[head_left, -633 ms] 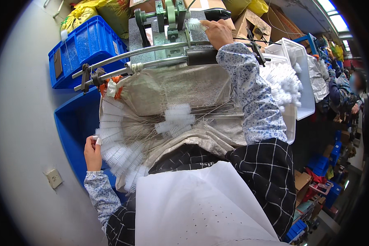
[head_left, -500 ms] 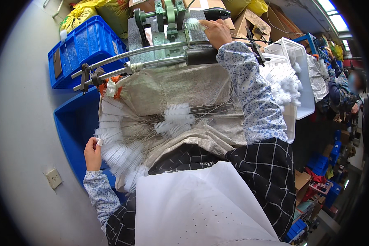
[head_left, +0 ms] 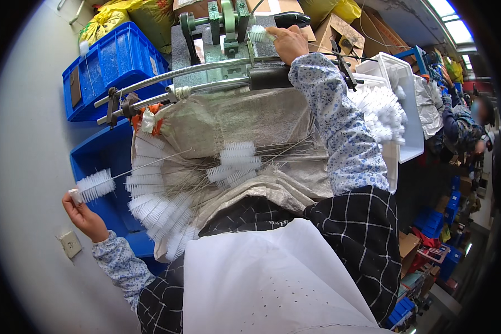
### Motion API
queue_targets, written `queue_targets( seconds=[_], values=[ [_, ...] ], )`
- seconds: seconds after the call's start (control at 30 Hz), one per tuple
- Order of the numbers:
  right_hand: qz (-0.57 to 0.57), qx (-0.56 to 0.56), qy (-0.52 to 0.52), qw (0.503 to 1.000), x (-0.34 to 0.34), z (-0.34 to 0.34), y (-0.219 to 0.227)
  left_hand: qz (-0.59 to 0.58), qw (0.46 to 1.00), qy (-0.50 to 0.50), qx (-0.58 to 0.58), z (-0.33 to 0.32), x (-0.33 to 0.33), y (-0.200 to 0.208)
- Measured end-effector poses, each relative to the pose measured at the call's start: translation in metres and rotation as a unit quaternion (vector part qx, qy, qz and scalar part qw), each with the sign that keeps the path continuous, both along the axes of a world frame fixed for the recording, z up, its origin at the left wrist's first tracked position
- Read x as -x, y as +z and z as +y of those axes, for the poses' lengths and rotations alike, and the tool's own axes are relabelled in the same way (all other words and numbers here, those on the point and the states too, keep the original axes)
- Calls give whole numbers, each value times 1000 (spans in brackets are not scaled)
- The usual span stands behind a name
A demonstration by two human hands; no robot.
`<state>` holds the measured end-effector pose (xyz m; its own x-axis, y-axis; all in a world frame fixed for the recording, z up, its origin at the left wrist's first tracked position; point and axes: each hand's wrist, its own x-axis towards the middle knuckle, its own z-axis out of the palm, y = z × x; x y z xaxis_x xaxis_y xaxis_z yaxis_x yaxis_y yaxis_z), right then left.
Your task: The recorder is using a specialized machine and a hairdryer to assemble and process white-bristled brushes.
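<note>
Pinching a white brush (head_left: 96, 185) by its tip with the left hand (head_left: 85, 214), at left over the near blue bin (head_left: 89, 153), apparently to hold bristles clear of the fanned brushes (head_left: 150, 203); pinching a second brush (head_left: 260, 34) with the right hand (head_left: 292, 44), far, beside the machine (head_left: 229, 25), seemingly to steady it.

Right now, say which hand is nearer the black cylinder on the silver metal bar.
Right. The right hand is just beyond the black cylinder; the left hand is far off, lower left, holding a white bristle brush.
</note>
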<state>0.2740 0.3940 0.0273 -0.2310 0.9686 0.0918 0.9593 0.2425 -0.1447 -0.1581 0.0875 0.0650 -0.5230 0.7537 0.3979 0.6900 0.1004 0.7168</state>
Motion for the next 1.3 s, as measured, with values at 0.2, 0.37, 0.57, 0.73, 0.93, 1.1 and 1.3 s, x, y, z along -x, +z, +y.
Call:
queue_targets(
  seconds=[0.2, 0.37, 0.57, 0.73, 0.93, 1.1, 1.3],
  values=[
    [-34, -41, 57, 997, -2, 16, -13, -112, 990, -20, -78, 20, -11, 9],
    [5, -56, 82, 995, -3, 19, -12, -122, 987, -59, -83, 32, -26, 10],
    [156, 132, -3, 979, -17, 54, -38, -142, 985, -82, -44, 29, -18, -4],
    [26, -37, 35, 998, 1, 18, -13, -238, 969, -63, -8, 24, -29, -20],
    [51, -38, 75, 995, 2, 18, -16, -66, 956, -126, 257, 31, -35, -20],
    [59, -74, 77, 993, -7, 24, -26, 141, 921, -295, 213, 94, -120, 6],
    [23, 118, 15, 993, 22, 29, 9, 89, 869, -400, 278, 170, -235, -14]
  ],
)
